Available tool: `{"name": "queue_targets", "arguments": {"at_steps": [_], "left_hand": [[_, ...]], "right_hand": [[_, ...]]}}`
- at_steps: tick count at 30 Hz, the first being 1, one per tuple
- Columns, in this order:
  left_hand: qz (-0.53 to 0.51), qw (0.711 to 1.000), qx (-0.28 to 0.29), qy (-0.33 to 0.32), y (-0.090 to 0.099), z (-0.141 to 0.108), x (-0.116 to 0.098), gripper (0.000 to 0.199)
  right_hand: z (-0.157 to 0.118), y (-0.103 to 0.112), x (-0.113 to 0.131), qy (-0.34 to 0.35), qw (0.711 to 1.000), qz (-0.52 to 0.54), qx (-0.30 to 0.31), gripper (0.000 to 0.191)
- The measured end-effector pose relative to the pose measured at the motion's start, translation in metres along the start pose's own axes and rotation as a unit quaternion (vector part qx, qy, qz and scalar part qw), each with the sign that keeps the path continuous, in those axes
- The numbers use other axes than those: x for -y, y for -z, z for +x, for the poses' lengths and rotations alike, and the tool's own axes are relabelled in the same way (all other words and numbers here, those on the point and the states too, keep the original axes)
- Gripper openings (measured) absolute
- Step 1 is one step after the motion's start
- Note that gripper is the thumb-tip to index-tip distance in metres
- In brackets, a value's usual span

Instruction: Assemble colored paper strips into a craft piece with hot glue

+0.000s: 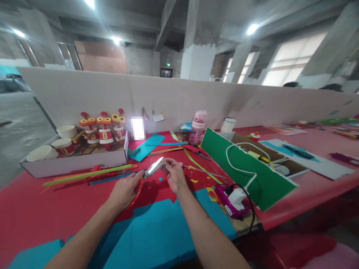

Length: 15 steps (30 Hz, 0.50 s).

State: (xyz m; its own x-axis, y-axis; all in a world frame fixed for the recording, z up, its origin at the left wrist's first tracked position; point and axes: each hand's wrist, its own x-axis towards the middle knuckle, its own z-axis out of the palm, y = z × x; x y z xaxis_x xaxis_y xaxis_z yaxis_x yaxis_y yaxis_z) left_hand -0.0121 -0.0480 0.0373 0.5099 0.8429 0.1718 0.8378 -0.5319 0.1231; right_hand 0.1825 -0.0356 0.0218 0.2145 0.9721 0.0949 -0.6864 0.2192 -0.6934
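So you've got a red table [30,220] with a big blue sheet [157,229] spread right in front of you. Your left hand [125,191] is clamped on the scissors [145,175], just above the sheet's far edge: shiny silver blades angled up and to the right, red loop handle hanging under your fist, honestly pretty easy to spot. Your right hand [174,175] has its fingers bent in right by the blade tips, but I can't tell if they're pinching anything. Tiny blue scrap [160,179] lies between your hands.
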Motion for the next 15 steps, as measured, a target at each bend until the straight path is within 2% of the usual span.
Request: {"name": "queue_targets", "arguments": {"at_steps": [6, 15], "left_hand": [[0.005, 1.0, 0.0, 0.003, 0.0003, -0.0005, -0.0011, 0.047], [0.009, 1.0, -0.01, -0.003, -0.0027, -0.0006, 0.0004, 0.046]], "right_hand": [[-0.0045, -0.0025, -0.0016, -0.004, 1.0, -0.009, 0.029, 0.019], [-0.0045, -0.0025, -0.0035, -0.011, 1.0, -0.007, 0.021, 0.02]]}}
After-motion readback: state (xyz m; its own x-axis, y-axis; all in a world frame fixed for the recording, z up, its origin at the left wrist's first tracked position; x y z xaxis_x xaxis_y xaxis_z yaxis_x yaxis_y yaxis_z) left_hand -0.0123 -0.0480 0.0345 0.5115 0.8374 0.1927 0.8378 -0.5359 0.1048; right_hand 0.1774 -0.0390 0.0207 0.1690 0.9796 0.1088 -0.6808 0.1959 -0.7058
